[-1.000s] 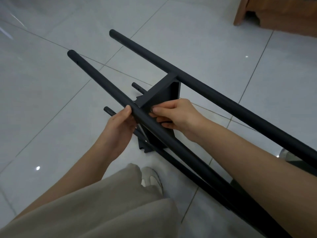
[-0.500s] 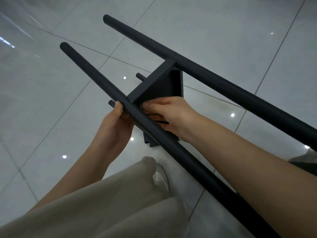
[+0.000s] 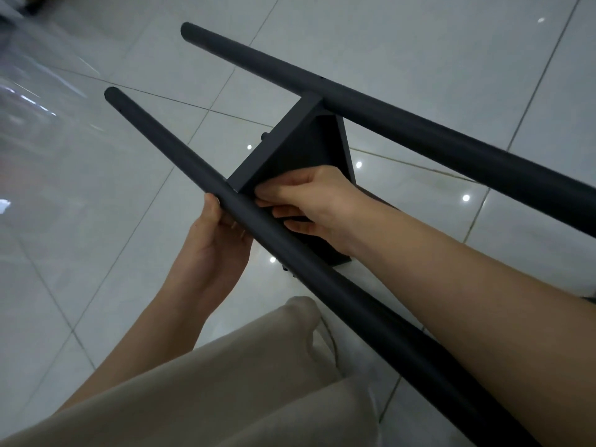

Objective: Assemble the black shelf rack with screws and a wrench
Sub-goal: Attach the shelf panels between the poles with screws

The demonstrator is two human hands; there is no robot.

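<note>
Black shelf rack (image 3: 403,116) hangs tilted above the tiled floor (image 3: 96,253), its shelf panel (image 3: 290,146) between two tubes. The left hand (image 3: 216,243) curls its fingers round the near tube (image 3: 167,146) at the joint. The right hand (image 3: 317,201) bunches bent fingertips against that joint; whether they pinch anything is hidden.

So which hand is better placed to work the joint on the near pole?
Right. The right hand has its fingertips at the joint between the black metal shelf panel and the near black round pole; the left hand grips that pole, steadying it.
</note>
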